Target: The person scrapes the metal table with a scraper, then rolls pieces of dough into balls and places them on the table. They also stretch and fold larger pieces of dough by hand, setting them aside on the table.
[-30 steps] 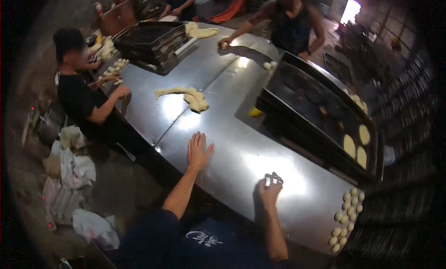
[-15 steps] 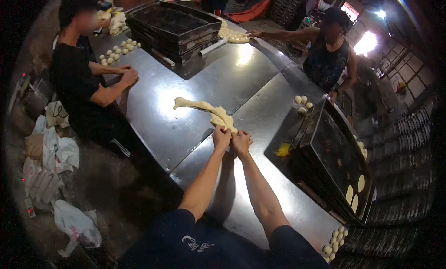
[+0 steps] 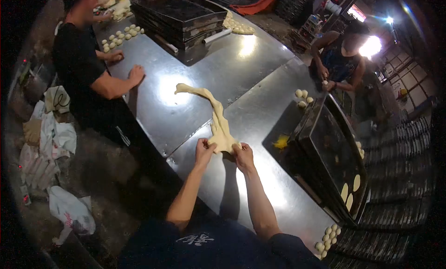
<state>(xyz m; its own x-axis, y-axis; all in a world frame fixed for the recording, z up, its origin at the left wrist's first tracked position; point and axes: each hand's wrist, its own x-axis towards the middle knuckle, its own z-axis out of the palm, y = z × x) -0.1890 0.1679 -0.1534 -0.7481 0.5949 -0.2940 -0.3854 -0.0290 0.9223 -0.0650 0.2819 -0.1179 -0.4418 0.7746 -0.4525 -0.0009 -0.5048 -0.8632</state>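
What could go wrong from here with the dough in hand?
1. Tearing: the left hand and right hand pinch the spread near end of the dough; a hard pull might rip it between them.
2. Slipping: each grip seems to take only an edge, so one side could pull free.
3. Sticking: the narrow far tail appears to rest on the metal table; it could catch and stretch thin.

- A single head-worn camera looks forward and down, from above and behind the hands (image 3: 203, 152).
- Its wide, curved view shows them fairly near, the desk (image 3: 262, 108) stretching beyond.
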